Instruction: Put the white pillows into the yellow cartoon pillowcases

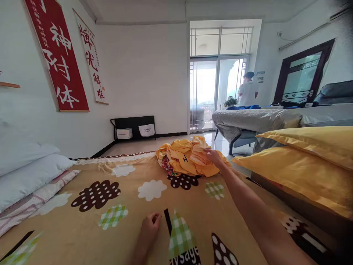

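Note:
A crumpled heap of yellow-orange cloth (185,158) lies at the far end of a tan patterned blanket (116,195). My right hand (213,156) reaches out to the heap's right side, fingers pinched on a fold of it. Close to me, my left hand (150,223) rests on the blanket in a loose fist with nothing showing in it.
Two yellow pillows (306,158) are stacked at the right, white pillows (24,169) at the left. Beyond stands a covered table (259,119) with a person (248,92) behind it by the glass doors. Red and white scrolls (59,55) hang on the left wall.

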The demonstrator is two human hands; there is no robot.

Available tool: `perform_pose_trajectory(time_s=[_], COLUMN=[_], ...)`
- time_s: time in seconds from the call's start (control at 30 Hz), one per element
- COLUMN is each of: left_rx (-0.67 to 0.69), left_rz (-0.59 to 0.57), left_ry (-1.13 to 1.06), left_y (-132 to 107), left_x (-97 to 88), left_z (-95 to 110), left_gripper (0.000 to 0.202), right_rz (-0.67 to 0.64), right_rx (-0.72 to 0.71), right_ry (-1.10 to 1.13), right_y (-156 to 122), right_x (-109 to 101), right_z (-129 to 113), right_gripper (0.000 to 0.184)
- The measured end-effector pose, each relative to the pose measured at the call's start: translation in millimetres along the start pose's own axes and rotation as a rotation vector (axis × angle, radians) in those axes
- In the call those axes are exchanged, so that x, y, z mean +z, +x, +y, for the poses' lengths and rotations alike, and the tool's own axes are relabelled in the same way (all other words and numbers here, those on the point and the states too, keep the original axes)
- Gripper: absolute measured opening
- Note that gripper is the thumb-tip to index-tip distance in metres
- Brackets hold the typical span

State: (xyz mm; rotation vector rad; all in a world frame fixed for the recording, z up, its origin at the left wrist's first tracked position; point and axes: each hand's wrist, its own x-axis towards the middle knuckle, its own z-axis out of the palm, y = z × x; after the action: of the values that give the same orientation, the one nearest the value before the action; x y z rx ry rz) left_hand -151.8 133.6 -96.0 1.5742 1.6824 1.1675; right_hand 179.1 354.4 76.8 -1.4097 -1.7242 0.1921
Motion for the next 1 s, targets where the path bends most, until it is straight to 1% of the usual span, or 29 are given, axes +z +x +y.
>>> perform_pose_trajectory(time_s=[0.07, 0.17, 0.27, 0.37, 0.43, 0.47, 0.57, 0.63, 0.67, 0.73, 0.77, 0.8, 0.83, 0.9, 0.93, 0.97, 1.0], left_rx=[-0.004, -0.020, -0.010, 0.033, 0.073, 0.096, 0.152, 0.140, 0.115, 0.043, 0.024, 0.026, 0.043, 0.088, 0.100, 0.104, 0.113], left_rz=[0.002, 0.008, -0.010, -0.029, -0.028, -0.028, -0.068, -0.089, -0.067, 0.045, 0.111, 0.160, 0.171, 0.105, 0.059, 0.029, 0.030], left_ry=[0.001, 0.015, 0.029, 0.031, 0.018, 0.003, -0.077, -0.169, -0.234, -0.389, -0.466, -0.528, -0.561, -0.559, -0.539, -0.524, -0.521], left_y=[-0.5, 0.1, 0.4, -4.7, -12.4, -17.2, -30.8, -35.7, -36.3, -35.4, -34.7, -34.3, -34.6, -37.3, -39.3, -41.2, -42.8], left_x=[1.4, 2.0, 1.3, 2.6, 7.4, 11.5, 31.1, 47.3, 54.8, 64.9, 66.6, 65.6, 61.8, 47.2, 36.9, 25.1, 12.0], left_z=[-1.1, -4.9, -8.0, -5.9, 0.2, 4.9, 24.8, 41.2, 49.8, 67.1, 75.5, 83.5, 91.0, 104.2, 110.0, 115.5, 120.8], left_gripper=[0.041, 0.044, 0.046, 0.046, 0.048, 0.052, 0.077, 0.096, 0.106, 0.120, 0.121, 0.117, 0.106, 0.075, 0.061, 0.052, 0.046], right_rz=[0.037, 0.070, 0.074, 0.024, -0.036, -0.068, -0.151, -0.190, -0.194, -0.185, -0.178, -0.170, -0.168, -0.167, -0.165, -0.158, -0.147], right_rx=[-0.016, -0.090, -0.164, -0.227, -0.253, -0.265, -0.335, -0.375, -0.383, -0.389, -0.398, -0.409, -0.421, -0.439, -0.438, -0.431, -0.425], right_ry=[0.119, 0.277, 0.386, 0.538, 0.678, 0.741, 0.849, 0.881, 0.891, 0.903, 0.904, 0.902, 0.897, 0.877, 0.863, 0.848, 0.834], right_y=[13.6, 27.2, 24.5, 5.3, -12.8, -22.2, -47.7, -60.1, -64.8, -72.0, -75.0, -77.9, -80.8, -86.3, -88.5, -89.9, -90.4], right_x=[-22.0, -58.6, -91.6, -118.5, -134.3, -141.7, -162.5, -175.5, -181.9, -194.5, -200.8, -207.1, -213.4, -226.3, -233.0, -239.9, -247.0], right_z=[-15.4, -51.1, -94.4, -139.0, -168.2, -182.7, -224.3, -248.2, -257.8, -270.5, -273.1, -273.2, -271.1, -262.3, -256.5, -250.3, -243.9], right_gripper=[0.028, 0.035, 0.036, 0.032, 0.031, 0.032, 0.032, 0.031, 0.030, 0.026, 0.024, 0.022, 0.021, 0.019, 0.019, 0.020, 0.021])
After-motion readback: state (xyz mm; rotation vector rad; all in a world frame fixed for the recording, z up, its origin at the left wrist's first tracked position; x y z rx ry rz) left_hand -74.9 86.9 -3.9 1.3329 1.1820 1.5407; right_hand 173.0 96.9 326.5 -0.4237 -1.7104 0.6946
